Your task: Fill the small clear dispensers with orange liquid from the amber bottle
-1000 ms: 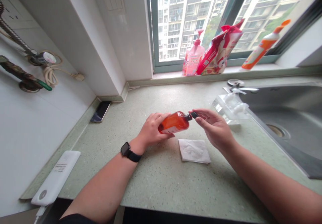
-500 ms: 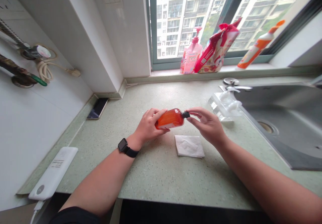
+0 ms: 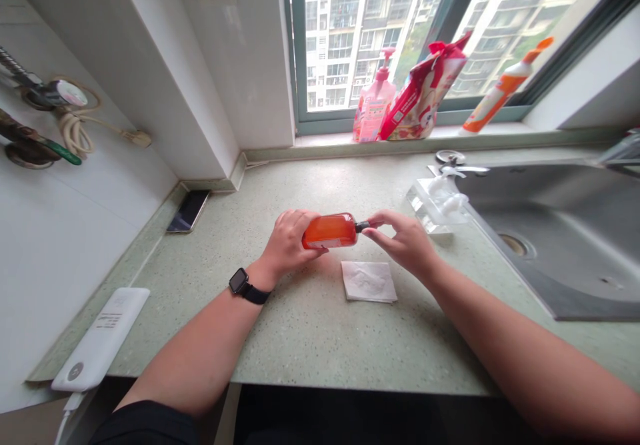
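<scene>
My left hand (image 3: 286, 242) is wrapped round a small orange bottle (image 3: 330, 230), held on its side above the green countertop (image 3: 310, 325). My right hand (image 3: 407, 244) pinches the bottle's small black cap (image 3: 362, 226) at the neck with thumb and fingers. A folded white tissue (image 3: 369, 280) lies on the counter just below the two hands. A black watch (image 3: 241, 283) sits on my left wrist.
A steel sink (image 3: 550, 232) lies to the right, with a clear tray (image 3: 433, 205) of white pump parts beside it. On the windowsill stand a pink pump bottle (image 3: 373, 108), a red pouch (image 3: 425, 95) and an orange bottle (image 3: 500, 92). A phone (image 3: 189, 210) and a white power bank (image 3: 100, 348) lie at left.
My right hand brought the black cap from just off the neck onto the bottle's neck. The bottle has levelled out to lie horizontal.
</scene>
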{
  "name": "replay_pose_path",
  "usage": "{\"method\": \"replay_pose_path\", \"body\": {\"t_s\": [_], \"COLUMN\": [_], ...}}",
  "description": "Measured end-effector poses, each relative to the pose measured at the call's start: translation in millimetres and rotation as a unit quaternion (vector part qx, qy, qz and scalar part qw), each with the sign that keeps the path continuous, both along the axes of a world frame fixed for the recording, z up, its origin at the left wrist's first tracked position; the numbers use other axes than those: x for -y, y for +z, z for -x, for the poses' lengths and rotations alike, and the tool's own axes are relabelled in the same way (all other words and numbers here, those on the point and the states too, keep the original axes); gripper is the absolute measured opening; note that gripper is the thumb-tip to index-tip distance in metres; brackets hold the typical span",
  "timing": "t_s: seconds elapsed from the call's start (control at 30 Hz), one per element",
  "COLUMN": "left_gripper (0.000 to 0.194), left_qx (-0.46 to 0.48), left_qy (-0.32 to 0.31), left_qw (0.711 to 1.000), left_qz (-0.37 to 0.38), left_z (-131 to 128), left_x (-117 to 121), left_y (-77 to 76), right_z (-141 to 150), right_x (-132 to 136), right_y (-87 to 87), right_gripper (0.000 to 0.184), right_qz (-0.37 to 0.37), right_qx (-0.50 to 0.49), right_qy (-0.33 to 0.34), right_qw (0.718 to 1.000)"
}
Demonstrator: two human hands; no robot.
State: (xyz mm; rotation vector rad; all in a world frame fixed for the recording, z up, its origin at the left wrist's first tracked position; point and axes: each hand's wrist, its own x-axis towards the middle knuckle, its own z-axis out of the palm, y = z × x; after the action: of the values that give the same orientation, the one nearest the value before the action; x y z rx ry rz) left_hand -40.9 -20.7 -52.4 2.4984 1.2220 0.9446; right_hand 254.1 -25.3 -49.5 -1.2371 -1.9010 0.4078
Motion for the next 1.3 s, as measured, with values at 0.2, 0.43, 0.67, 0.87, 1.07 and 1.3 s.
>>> {"method": "replay_pose_path", "body": {"t_s": [0.2, 0.43, 0.67, 0.87, 1.07, 1.3], "left_gripper": [0.060, 0.059, 0.059, 0.063, 0.064, 0.066], "left_qx": [0.004, 0.014, 0.016, -0.002, 0.007, 0.009], "left_qy": [0.015, 0.010, 0.008, -0.012, -0.010, -0.017], "left_qw": [1.000, 1.000, 1.000, 1.000, 1.000, 1.000], "left_qz": [0.004, 0.003, 0.005, 0.015, 0.013, 0.021], "left_z": [0.3, 2.0, 2.7, 1.6, 1.7, 0.8], "left_x": [-0.8, -3.3, -4.4, -2.7, -2.3, -1.4], "left_y": [-0.7, -2.4, -3.2, -3.2, -1.7, -0.7], "right_z": [-3.4, -7.4, -5.7, -9.3, -4.6, -4.8], "right_x": [-1.7, -2.8, -1.2, -2.9, -1.0, -0.5], "right_y": [-4.1, -4.7, -8.7, -4.3, -5.3, -6.5], "right_gripper": [0.050, 0.034, 0.048, 0.042, 0.026, 0.028], "right_qz": [0.029, 0.016, -0.019, -0.002, -0.052, -0.059], "right_qx": [0.028, 0.075, 0.027, 0.060, 0.049, 0.057], "right_qy": [0.017, 0.053, 0.093, 0.049, 0.084, 0.078], "right_qw": [0.999, 0.996, 0.995, 0.997, 0.994, 0.994]}}
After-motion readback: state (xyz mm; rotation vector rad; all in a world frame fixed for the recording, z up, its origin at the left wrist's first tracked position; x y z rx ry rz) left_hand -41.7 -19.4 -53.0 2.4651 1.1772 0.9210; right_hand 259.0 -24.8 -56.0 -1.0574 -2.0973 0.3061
